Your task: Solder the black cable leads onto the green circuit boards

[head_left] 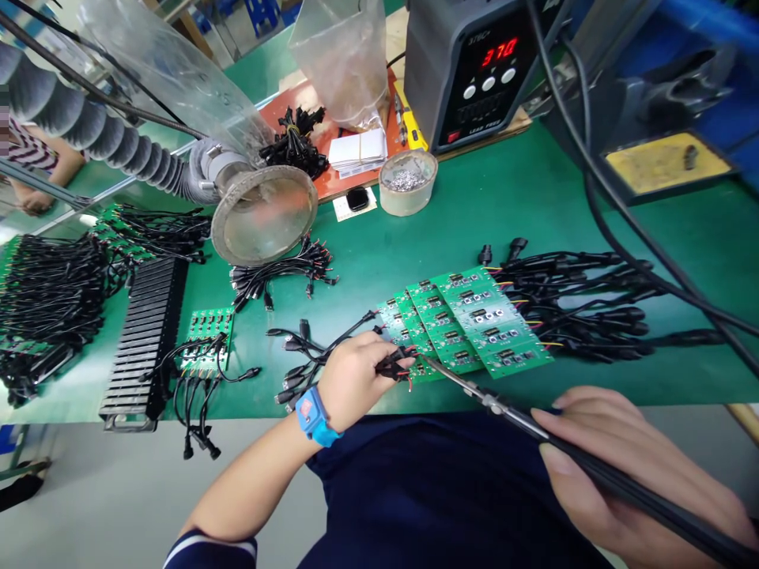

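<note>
My left hand [359, 371], with a blue wrist strap [317, 416], pinches several black cables [392, 363] with bare red wire ends over the near edge of the green circuit boards [495, 328]. My right hand [640, 466] grips a soldering iron [534, 423] by its black handle. Its metal tip reaches the boards just right of the pinched wire ends; whether it touches them I cannot tell. The boards overlap like fanned cards, with black connector cables [581, 300] running off their right side. More black plug cables [296, 356] lie left of my left hand.
Behind stand a soldering station [474, 87] reading 370, a round tub [409, 186] of silvery bits and a fume hose hood [264, 213]. Leftward lie a cable bundle [285, 273], a wired board panel [207, 332], a black slotted rack [145, 340] and piled cables [53, 292]. A yellow sponge [667, 170] sits right.
</note>
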The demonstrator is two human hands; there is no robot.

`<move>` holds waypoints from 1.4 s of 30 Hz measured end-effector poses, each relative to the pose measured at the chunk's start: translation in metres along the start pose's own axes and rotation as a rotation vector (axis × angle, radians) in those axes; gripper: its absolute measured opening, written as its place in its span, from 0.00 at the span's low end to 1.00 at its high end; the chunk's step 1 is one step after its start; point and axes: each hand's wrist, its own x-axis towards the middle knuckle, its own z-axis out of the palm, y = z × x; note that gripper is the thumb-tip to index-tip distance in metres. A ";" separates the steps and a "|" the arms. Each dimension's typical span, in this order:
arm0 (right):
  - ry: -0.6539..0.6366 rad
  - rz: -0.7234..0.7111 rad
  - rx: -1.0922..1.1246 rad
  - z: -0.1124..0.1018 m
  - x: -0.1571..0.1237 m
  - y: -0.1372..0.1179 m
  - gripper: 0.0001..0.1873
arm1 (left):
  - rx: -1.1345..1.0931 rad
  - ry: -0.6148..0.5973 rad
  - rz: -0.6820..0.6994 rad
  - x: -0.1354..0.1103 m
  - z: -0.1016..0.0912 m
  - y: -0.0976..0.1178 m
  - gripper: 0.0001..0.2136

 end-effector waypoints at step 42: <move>0.022 0.076 0.030 -0.004 -0.005 0.000 0.09 | 0.020 0.034 -0.027 0.000 0.006 0.001 0.05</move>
